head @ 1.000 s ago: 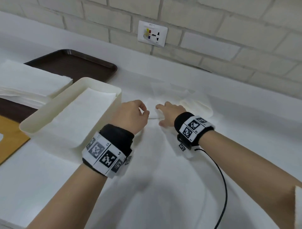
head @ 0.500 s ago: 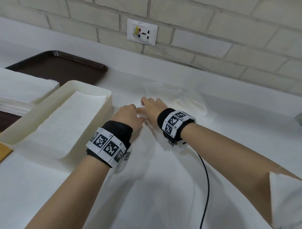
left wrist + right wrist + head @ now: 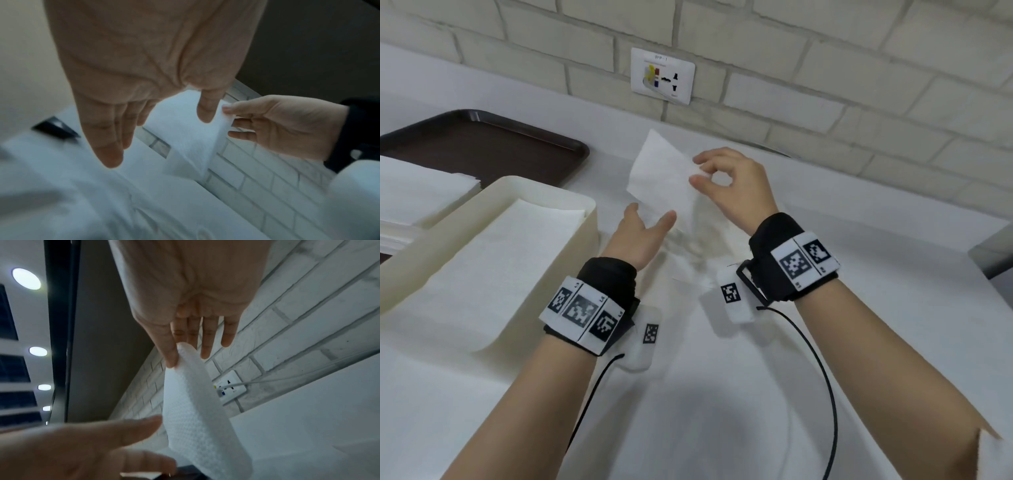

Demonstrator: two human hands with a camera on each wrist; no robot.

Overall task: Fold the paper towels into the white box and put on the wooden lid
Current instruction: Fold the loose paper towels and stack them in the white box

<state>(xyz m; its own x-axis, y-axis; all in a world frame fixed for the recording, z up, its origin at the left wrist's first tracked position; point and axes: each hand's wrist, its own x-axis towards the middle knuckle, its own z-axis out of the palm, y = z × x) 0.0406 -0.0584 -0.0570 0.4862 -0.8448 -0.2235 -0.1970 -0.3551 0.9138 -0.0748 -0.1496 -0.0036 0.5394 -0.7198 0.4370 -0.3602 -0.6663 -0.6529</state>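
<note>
My right hand (image 3: 695, 169) pinches the top right corner of a white paper towel (image 3: 664, 174) between thumb and forefinger and holds it up above the counter. In the right wrist view the paper towel (image 3: 197, 418) hangs down from that pinch. My left hand (image 3: 650, 214) is open just under the sheet's lower edge, fingers straight and spread; I cannot tell whether it touches. The white box (image 3: 571, 192) stands to the left, with flat folded towels (image 3: 500, 260) inside. The wooden lid is out of view.
A stack of paper towels (image 3: 417, 185) lies on a dark brown tray (image 3: 493, 144) at the far left. A crumpled white sheet (image 3: 698, 246) lies on the white counter under my hands. A wall socket (image 3: 662, 75) sits on the brick wall behind.
Both hands were low on the counter, close together at the towel. Now the right hand has lifted the sheet into the air, and the left hand has opened beneath it.
</note>
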